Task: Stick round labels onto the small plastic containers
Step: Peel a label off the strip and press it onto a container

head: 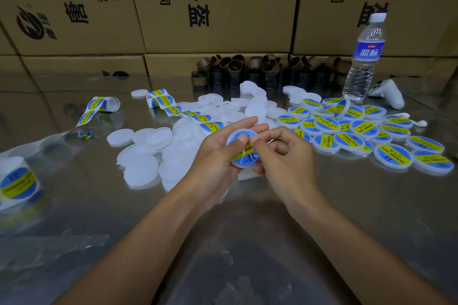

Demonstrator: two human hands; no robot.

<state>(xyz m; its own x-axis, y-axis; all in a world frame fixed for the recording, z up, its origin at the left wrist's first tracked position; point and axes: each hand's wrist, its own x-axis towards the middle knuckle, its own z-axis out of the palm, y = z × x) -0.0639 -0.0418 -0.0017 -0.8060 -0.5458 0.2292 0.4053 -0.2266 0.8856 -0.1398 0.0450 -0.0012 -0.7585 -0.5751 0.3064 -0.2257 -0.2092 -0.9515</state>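
Blue and yellow, the round label (249, 157) sits on the flat face of one container (235, 135), which is in the centre of the frame, lifted above the table (247, 242) between both hands. The left hand (215, 156) cups the container from below with curled fingers and lays its thumb on the label. I think this grip keeps the face turned up toward the eyes and gives a firm backing for pressing. The right hand (287, 153) pinches the container at its right edge, thumb on the label and the other fingers curled, probably to rub the sticker flat so that no edge lifts. Left of the hands lies a heap of blanks (146, 156), white and without stickers, near enough for taking the next one. At the right of the frame is the labelled pile (359, 131), apart from the blanks so the two sorts do not mix. The strip (171, 105) of labels runs from the left edge toward the hands, ready for peeling. A bottle (364, 57) stands at the upper right, before the cartons (223, 7). Judging from the two heaps, the work seems about half done.
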